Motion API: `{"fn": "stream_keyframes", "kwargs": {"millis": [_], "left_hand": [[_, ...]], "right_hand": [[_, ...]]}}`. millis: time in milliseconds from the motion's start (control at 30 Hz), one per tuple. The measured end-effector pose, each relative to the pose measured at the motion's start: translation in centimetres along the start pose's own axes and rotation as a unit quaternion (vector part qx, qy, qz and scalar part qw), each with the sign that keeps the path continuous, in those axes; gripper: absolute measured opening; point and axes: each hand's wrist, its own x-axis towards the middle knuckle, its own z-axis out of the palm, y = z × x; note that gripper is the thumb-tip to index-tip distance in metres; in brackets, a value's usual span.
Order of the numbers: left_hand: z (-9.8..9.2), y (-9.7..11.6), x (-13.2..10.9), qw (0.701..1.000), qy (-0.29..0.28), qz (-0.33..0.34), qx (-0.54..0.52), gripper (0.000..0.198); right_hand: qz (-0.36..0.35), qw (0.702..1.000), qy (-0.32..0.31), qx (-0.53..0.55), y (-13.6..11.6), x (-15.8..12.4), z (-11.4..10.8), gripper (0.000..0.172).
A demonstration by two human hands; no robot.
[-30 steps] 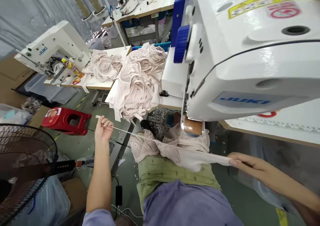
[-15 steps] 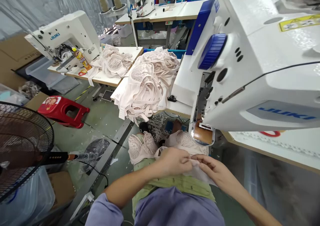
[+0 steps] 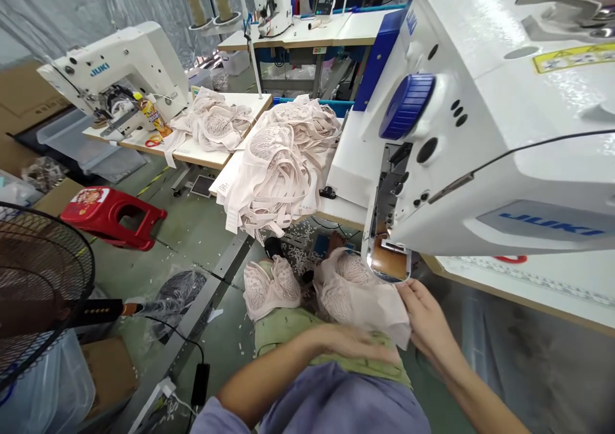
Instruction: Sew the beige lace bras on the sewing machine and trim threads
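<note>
A pale pink lace bra hangs from my right hand, whose thumb and fingers are closed on its right edge. That hand is just below the rounded end of the sewing machine's arm bed. My left hand lies across the green cloth on my lap, under the bra. It is blurred, but its fingers look stretched out, with nothing seen in them. Another lace bra rests at my left knee, cups facing up. The large white sewing machine stands over the right side.
A heap of pale bras covers the table ahead, by the machine's base. Further left, a second sewing machine stands beside more bras. A red stool and a black fan are on the left.
Both hands were together on the bra's fabric. The left has let go and dropped onto my lap; the right has moved up toward the machine bed, spreading the bra out.
</note>
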Motion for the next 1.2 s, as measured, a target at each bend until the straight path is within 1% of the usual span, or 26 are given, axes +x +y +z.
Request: {"fn": "stream_keyframes", "kwargs": {"millis": [33,67,100,133,200,267,300,333,367,433,467,533,633,700,767,833,867,900,933,967,1033,1067,1100,1133,1167,1200], "left_hand": [[0.7,-0.6,0.0,0.996,-0.067,-0.008,-0.059,0.046],[1.2,-1.1,0.1,0.988,-0.116,-0.011,-0.102,0.054],[1.7,-1.4,0.3,0.982,-0.141,-0.010,-0.129,0.064],[2.2,-1.5,0.5,0.977,-0.130,-0.012,-0.170,0.074],[2.9,-1.4,1.1,0.959,-0.059,-0.018,-0.278,0.084],[3.6,-0.9,1.4,0.928,0.039,-0.019,-0.370,0.079],[3.9,-0.6,1.5,0.916,0.090,-0.020,-0.390,0.074],[4.3,-0.2,1.4,0.912,0.135,-0.019,-0.386,0.069],[4.6,0.1,1.3,0.917,0.172,-0.015,-0.361,0.062],[5.3,0.5,0.9,0.921,0.233,0.001,-0.313,0.048],[5.6,0.6,0.8,0.921,0.249,0.008,-0.298,0.043],[5.9,0.8,0.6,0.919,0.260,0.004,-0.298,0.040],[5.7,1.0,0.8,0.919,0.257,-0.033,-0.298,0.041],[4.9,1.4,1.0,0.944,0.238,-0.035,-0.228,0.040],[3.6,2.0,1.2,0.972,0.194,-0.024,-0.128,0.037],[2.2,2.6,1.1,0.991,0.120,-0.019,-0.057,0.037],[1.5,3.0,1.1,0.996,0.076,-0.021,-0.045,0.038],[0.9,3.3,1.0,0.999,0.030,-0.023,-0.038,0.038],[0.4,3.7,0.9,0.999,-0.018,-0.025,-0.025,0.039],[0.0,4.1,0.8,0.998,-0.061,-0.028,-0.008,0.037],[-0.3,4.9,0.6,0.991,-0.127,-0.047,0.025,0.034],[-0.4,5.2,0.6,0.986,-0.148,-0.063,0.034,0.033],[-0.4,5.4,0.6,0.983,-0.159,-0.083,0.033,0.033],[-0.4,5.6,0.6,0.981,-0.160,-0.106,0.012,0.032],[-0.4,5.7,0.7,0.979,-0.149,-0.132,-0.035,0.031],[-0.4,5.7,0.7,0.974,-0.129,-0.156,-0.104,0.028]], "right_hand": [[-0.021,0.999,0.032,0.005,0.4,-0.3,0.7,0.047],[-0.046,0.997,0.056,-0.009,0.7,-0.7,1.5,0.045],[-0.068,0.995,0.073,-0.030,0.8,-1.2,2.2,0.042],[-0.081,0.992,0.086,-0.052,0.8,-1.7,2.8,0.041],[-0.088,0.988,0.101,-0.078,0.6,-2.5,3.8,0.040],[-0.096,0.987,0.103,-0.082,0.2,-3.0,4.5,0.041],[-0.102,0.985,0.108,-0.082,0.1,-3.1,4.8,0.042],[-0.108,0.984,0.115,-0.078,0.0,-3.1,5.0,0.042],[-0.108,0.984,0.119,-0.071,0.0,-3.1,5.1,0.042],[-0.099,0.987,0.120,-0.047,0.2,-3.0,5.5,0.041],[-0.094,0.988,0.116,-0.032,0.3,-3.1,5.7,0.040],[-0.094,0.990,0.104,-0.007,0.6,-3.3,6.0,0.039],[-0.107,0.990,0.088,0.007,0.8,-3.6,6.2,0.040],[-0.113,0.991,0.075,0.003,0.9,-3.6,5.5,0.039],[-0.127,0.990,0.053,-0.025,0.7,-3.2,4.0,0.038],[-0.172,0.982,0.032,-0.077,0.1,-2.6,1.7,0.036],[-0.201,0.974,0.013,-0.108,-0.3,-2.2,0.5,0.034],[-0.224,0.965,-0.023,-0.136,-0.9,-1.9,-0.7,0.031],[-0.234,0.956,-0.078,-0.161,-1.5,-1.6,-1.8,0.031],[-0.228,0.945,-0.147,-0.181,-2.2,-1.4,-2.6,0.030],[-0.189,0.917,-0.282,-0.211,-3.4,-1.3,-3.7,0.024],[-0.172,0.903,-0.327,-0.221,-3.8,-1.3,-4.0,0.020],[-0.164,0.892,-0.355,-0.228,-4.0,-1.4,-4.2,0.017],[-0.162,0.887,-0.365,-0.233,-4.1,-1.5,-4.3,0.017],[-0.162,0.888,-0.361,-0.234,-4.0,-1.5,-4.6,0.018],[-0.161,0.897,-0.341,-0.230,-3.9,-1.5,-4.9,0.020]]}}
